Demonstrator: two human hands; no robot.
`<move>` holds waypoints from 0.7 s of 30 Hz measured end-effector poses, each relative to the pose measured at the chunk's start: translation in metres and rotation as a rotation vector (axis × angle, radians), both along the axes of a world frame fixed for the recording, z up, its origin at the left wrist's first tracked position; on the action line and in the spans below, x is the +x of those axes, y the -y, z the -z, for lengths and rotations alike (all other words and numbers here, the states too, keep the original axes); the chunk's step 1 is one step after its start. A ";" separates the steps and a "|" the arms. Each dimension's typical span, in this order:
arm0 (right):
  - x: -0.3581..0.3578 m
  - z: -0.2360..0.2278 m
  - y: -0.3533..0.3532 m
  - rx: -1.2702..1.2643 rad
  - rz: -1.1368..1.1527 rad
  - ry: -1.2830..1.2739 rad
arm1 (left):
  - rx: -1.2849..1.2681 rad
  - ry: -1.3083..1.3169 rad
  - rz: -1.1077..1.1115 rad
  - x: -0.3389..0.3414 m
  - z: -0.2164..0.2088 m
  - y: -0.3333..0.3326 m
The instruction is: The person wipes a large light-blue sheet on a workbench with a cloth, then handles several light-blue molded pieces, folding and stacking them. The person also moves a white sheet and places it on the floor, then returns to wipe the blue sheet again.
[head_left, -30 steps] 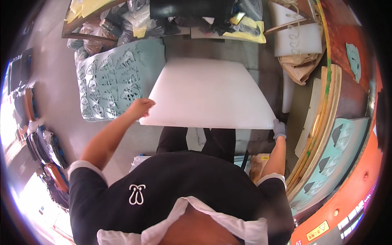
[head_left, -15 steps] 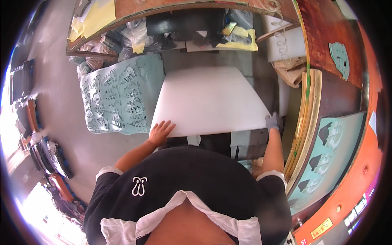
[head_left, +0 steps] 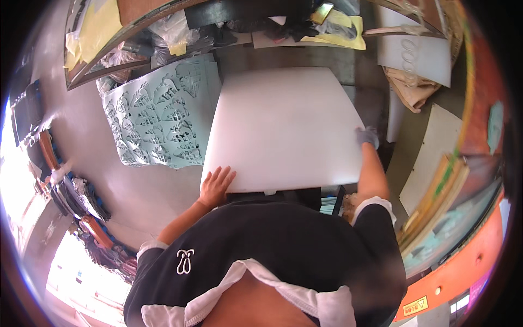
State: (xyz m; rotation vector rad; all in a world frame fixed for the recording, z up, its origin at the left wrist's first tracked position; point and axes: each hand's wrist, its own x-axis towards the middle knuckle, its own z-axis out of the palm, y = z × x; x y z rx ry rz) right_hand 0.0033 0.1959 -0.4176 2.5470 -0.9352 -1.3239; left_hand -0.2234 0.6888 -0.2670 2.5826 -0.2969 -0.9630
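Note:
A large smooth white board [head_left: 283, 128] lies before me, its near edge close to my body. My left hand [head_left: 216, 185], bare, rests with spread fingers on its near left corner. Against the right edge is my right hand [head_left: 368, 138], in a grey glove; its fingers are blurred, so their grip is unclear. To the left of the board lies a pale green sheet [head_left: 158, 114] with many cut-out shapes, several of them dark.
Ahead is a wooden shelf [head_left: 136, 34] holding plastic bags and a yellow bag [head_left: 348, 37]. At right stand a brown paper bundle [head_left: 411, 90], a coiled clear hose [head_left: 409, 54], a pale panel [head_left: 430, 155] and an orange machine frame [head_left: 463, 283]. Dark stacked pieces [head_left: 81, 201] stand at left.
My right hand has moved from the board's near right corner farther along its right edge. The board now looks larger and squarer. My left hand stays at the near left corner; the whole view has shifted.

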 end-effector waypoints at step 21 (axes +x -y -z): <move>0.169 0.203 -0.113 -0.095 -0.288 0.183 | -0.007 -0.278 -0.013 0.046 -0.027 -0.008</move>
